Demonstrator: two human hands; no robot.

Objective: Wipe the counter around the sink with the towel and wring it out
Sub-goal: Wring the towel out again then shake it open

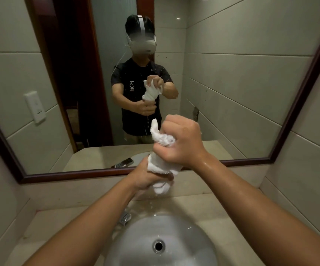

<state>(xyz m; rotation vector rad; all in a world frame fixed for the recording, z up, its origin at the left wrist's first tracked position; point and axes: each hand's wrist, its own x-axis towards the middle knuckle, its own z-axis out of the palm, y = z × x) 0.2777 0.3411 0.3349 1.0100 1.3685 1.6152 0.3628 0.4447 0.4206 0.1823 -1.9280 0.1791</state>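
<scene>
Both hands [149, 177] [180, 140] grip twisted towel [161, 166] upright over sink [136, 246].

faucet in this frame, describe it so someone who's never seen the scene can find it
Start at the round white sink at the bottom centre. On its far-left rim, just under the left forearm, sits the faucet, partly hidden. It is the only shiny chrome piece on the beige counter; the sink's dark drain hole lies inside the bowl instead.
</scene>
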